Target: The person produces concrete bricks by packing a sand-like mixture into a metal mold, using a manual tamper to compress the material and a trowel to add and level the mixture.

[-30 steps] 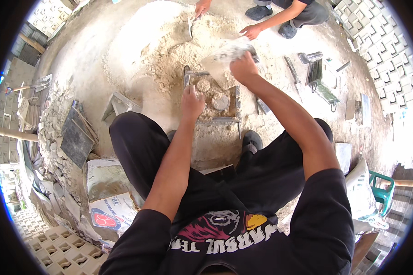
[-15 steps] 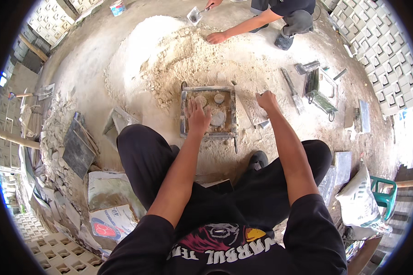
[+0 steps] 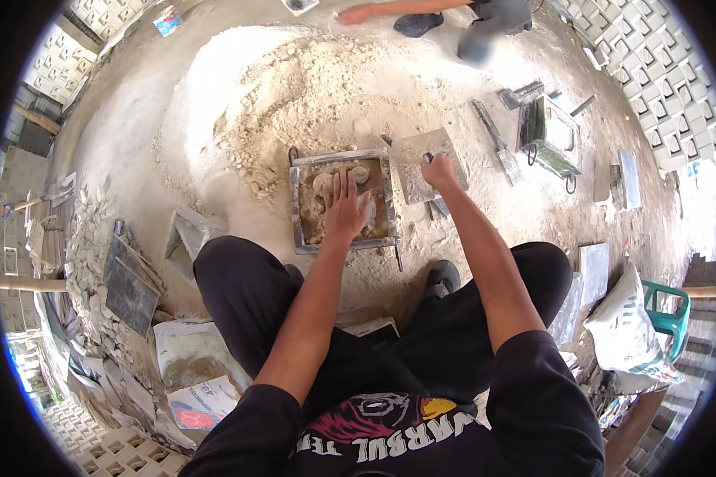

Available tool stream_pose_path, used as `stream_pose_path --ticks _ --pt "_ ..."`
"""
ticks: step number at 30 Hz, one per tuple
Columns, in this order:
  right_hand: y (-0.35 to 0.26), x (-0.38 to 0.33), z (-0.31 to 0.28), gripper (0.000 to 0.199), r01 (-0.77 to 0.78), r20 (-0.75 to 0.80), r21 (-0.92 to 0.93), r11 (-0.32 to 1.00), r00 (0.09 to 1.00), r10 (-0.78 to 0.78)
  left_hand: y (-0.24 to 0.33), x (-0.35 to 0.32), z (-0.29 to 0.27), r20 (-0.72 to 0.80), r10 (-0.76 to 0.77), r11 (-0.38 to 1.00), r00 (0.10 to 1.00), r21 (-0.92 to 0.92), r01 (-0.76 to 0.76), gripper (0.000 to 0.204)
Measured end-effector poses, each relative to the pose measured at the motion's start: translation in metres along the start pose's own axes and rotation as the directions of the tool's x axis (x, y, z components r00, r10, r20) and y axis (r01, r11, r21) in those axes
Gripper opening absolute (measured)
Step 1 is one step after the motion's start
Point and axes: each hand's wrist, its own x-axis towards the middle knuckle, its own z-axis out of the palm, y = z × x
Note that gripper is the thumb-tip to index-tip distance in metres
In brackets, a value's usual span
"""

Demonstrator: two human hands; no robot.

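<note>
In front of my knees a square metal mould frame (image 3: 297, 219) lies on the ground, with sandy mix and round raised shapes inside it. My left hand (image 3: 344, 211) rests palm down over the mould, fingers stretched out, covering part of the mix. A pale round piece (image 3: 359, 172) shows just beyond its fingertips. To the right of the frame, my right hand (image 3: 441, 171) is closed round the dark handle on top of a dusty, flat square plate (image 3: 410, 159). That plate is held close beside the mould's right edge; whether it touches the ground I cannot tell.
Beyond the mould spreads a heap of pale powder and crumbly mix (image 3: 247, 87). At the right lie a long flat tool (image 3: 495, 139) and another metal mould (image 3: 561, 135). A co-worker's arm (image 3: 406, 8) shows at the top. Rubble (image 3: 91, 246) and dark slabs (image 3: 131, 290) lie left.
The flat plate has swung from a steep tilt to lying more face-up beside the mould. My left hand has shifted over the mix. The co-worker's hand has left the heap.
</note>
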Motion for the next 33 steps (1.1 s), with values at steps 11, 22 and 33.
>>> stream_pose_path --ticks 11,22,33 --pt "-0.012 0.027 0.032 0.038 0.124 -0.099 0.162 0.979 0.989 -0.109 0.028 0.044 0.005 -0.056 0.085 0.996 0.995 0.03 -0.084 0.068" --pt "-0.066 0.103 0.059 0.028 0.322 -0.046 0.281 0.904 0.945 -0.323 0.007 0.149 0.024 -0.16 -0.161 0.987 0.974 -0.02 0.16 0.061" --pt "-0.043 0.113 0.109 0.022 0.302 -0.376 0.19 0.934 0.901 -0.214 -0.042 0.159 0.01 -0.028 -0.256 0.96 0.966 -0.125 0.251 0.049"
